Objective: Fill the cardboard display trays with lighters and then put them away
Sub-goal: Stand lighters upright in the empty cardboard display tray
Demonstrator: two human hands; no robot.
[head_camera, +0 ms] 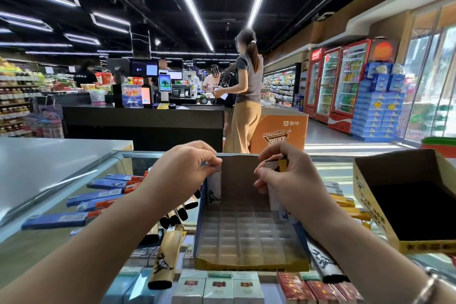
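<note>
Bright overall, lit by long ceiling strip lights (190,5); daylight glare through windows (429,81) at right. Reflections across glass counter (81,195). Strong fisheye bending at edges. Slight softness, background shelves blurred.

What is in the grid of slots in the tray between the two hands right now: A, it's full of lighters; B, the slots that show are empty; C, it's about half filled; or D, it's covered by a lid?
B: the clear slot grid of the tray shows bare all over, while gold lighters lie loose on the glass counter beside it.
</note>
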